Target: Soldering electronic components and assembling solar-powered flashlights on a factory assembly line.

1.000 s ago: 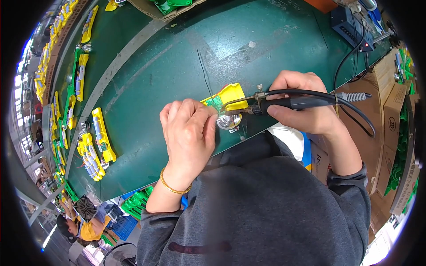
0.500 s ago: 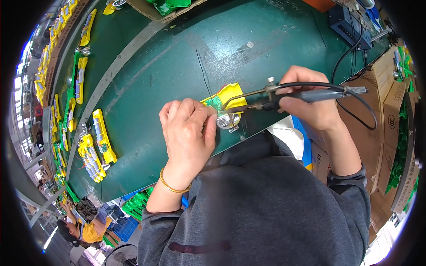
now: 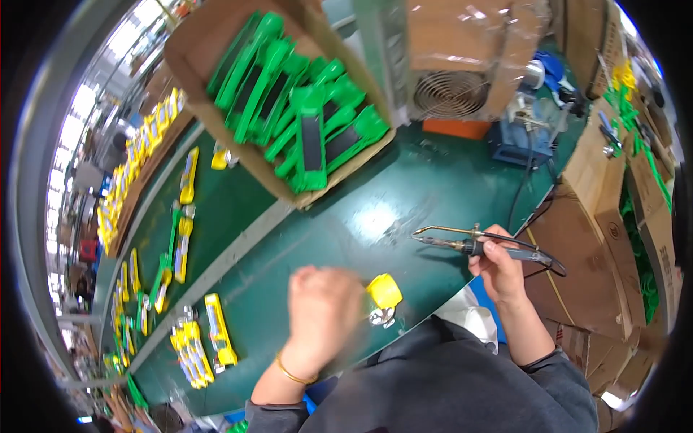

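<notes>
In my right hand point(image 3: 499, 263) is a soldering iron point(image 3: 505, 252) with a thin brass-coloured feed tube along it. Its tip points left, over the bench and apart from any part. My left hand point(image 3: 323, 309) is smeared by motion, its fingers curled and mostly hidden. Beside it lies a yellow plastic housing point(image 3: 384, 291), with a round silver lamp reflector point(image 3: 381, 316) at its near side. The hand covers the rest of this piece, and whether it grips it does not show.
A cardboard box point(image 3: 299, 200) of green plastic housings point(image 3: 312, 141) stands at the far side. Yellow battery assemblies point(image 3: 191, 353) lie at left on the green bench point(image 3: 267, 252). A blue soldering unit point(image 3: 521, 142) sits far right; cartons point(image 3: 585, 252) stand beyond the right edge.
The view has swung up, bringing the box of green housings in. The soldering iron has come away from the yellow housing and its circuit board, which no longer shows.
</notes>
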Demonstrator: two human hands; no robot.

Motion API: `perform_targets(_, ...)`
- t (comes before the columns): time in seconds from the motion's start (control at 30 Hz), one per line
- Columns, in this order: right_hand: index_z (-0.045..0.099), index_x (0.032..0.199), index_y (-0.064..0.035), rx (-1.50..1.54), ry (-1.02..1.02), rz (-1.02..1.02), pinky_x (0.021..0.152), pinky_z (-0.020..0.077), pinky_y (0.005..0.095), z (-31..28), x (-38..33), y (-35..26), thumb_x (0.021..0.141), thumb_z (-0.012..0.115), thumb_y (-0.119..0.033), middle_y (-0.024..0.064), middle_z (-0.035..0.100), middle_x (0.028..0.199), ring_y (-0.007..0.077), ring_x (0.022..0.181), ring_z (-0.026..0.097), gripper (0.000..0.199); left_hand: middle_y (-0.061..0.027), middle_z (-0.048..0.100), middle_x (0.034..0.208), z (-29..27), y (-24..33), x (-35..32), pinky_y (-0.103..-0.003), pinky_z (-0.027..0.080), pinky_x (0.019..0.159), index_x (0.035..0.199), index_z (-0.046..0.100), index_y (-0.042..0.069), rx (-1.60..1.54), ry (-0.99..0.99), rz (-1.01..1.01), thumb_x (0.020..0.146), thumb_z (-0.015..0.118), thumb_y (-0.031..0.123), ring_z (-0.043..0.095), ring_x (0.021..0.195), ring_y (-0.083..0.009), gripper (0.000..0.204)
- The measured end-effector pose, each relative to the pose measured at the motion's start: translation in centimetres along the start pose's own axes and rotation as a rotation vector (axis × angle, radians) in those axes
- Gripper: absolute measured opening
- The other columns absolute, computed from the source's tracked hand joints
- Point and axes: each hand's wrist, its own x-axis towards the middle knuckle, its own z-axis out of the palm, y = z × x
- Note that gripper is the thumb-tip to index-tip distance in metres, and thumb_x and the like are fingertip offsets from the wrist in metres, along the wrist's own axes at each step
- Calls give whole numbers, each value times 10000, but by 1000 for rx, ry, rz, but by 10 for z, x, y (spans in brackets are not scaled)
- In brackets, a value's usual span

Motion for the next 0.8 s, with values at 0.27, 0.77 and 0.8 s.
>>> perform_targets(0.27,535,929,-20,3,12,118,538,477,275,25,0,6,847,615,-125,118,614,703,170,587,586,155,-179,600,981,36,-95,134,-476,485,696,1081,510,15,393,313,-376,805,652,175,594,846,-402,349)
perform_targets(0.77,535,927,-9,87,14,170,569,466,282,13,12,18,877,565,-102,124,615,760,175,619,574,110,-137,543,891,21,-76,-78,-392,459,698,966,619,-14,129,15,-178,729,643,-27,544,804,-311,239)
perform_targets(0.8,540,929,-8,91,-14,181,570,466,282,18,11,20,877,567,-100,118,613,762,172,625,578,109,-135,558,915,20,-68,-72,-390,455,687,1001,628,-11,103,-22,-180,759,642,5,542,797,-306,244)
